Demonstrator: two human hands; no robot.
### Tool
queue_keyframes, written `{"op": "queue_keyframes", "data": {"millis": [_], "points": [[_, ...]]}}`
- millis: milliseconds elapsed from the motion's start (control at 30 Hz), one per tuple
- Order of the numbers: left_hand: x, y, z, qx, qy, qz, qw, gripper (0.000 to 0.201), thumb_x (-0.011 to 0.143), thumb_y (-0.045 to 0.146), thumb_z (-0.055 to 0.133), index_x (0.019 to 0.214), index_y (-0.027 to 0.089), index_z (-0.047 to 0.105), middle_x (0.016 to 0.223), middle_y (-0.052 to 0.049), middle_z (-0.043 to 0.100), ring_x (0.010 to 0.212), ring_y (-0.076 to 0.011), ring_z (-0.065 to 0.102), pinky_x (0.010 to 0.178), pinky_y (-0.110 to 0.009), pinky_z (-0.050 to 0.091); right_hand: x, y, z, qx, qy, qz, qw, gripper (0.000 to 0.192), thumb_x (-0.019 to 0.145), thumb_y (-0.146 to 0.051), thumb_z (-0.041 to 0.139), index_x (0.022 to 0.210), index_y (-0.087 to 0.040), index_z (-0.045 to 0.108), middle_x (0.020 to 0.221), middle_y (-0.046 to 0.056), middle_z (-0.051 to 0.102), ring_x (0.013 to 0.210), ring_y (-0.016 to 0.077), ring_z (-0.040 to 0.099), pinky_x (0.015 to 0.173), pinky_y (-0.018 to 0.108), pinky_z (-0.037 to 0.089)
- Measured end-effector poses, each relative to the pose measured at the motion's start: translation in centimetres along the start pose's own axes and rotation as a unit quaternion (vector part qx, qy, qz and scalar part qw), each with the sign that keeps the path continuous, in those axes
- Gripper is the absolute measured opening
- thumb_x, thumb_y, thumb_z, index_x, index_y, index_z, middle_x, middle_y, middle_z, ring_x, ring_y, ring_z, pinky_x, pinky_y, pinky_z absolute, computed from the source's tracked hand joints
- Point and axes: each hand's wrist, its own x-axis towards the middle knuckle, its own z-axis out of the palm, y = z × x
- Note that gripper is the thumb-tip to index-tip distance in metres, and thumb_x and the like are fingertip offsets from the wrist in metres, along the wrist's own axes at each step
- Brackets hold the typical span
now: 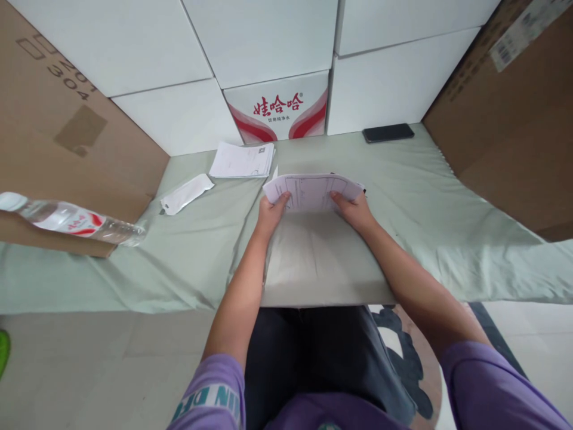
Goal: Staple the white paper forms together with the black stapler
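Over green cloth [425, 197], both hands' fingers [278, 205] pinch a paper sheaf [311, 191], long axis left-right.

Held between the left hand [270, 216] and right hand [354, 210] above the middle of the pale green cloth-covered tabletop [447, 227]: a curled sheaf of white printed papers [310, 191]. Far-left of it, flat on the cloth, a second stack of white printed sheets [243, 160]; left of that, a small white folded envelope [185, 194]. At the left edge, lying on its side, a clear plastic water bottle [71, 222]. Far right, near the stacked white cartons [277, 110], a black phone [388, 132]. Flanking both sides, brown cardboard boxes [505, 119].
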Motion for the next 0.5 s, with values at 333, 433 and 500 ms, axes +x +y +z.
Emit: {"op": "queue_keyframes", "data": {"millis": [333,433,500], "points": [[0.0,0.1,0.0,0.025,0.005,-0.007,1.0,0.052,0.081,0.066,0.069,0.1,0.017,0.074,0.099,-0.011,0.078,0.102,-0.0275,0.072,0.094,-0.041,0.057,0.0,-0.3,-0.6,0.043,0.0,0.048,0.998,0.053,0.076,-0.071,0.07,0.102,-0.024,0.072,0.101,0.01,0.075,0.101,0.0311,0.071,0.088,0.048,0.06],[0.0,0.3,-0.3,0.063,0.018,-0.002,0.998,0.049,0.083,0.065,0.066,0.096,0.018,0.073,0.092,-0.008,0.076,0.098,-0.0267,0.071,0.093,-0.04,0.057,0.1,-1.1,-1.3,0.068,0.013,0.049,0.996,0.059,0.077,-0.077,0.065,0.101,-0.025,0.072,0.092,0.006,0.075,0.092,0.0282,0.072,0.076,0.042,0.059],[0.1,0.5,-0.6,0.085,0.012,0.001,0.996,0.049,0.086,0.066,0.064,0.094,0.019,0.073,0.089,-0.007,0.075,0.096,-0.0261,0.07,0.092,-0.039,0.056,0.2,-1.9,-1.9,0.079,0.018,0.048,0.996,0.063,0.078,-0.081,0.059,0.104,-0.025,0.072,0.092,0.007,0.075,0.089,0.0271,0.073,0.071,0.039,0.058]]}}
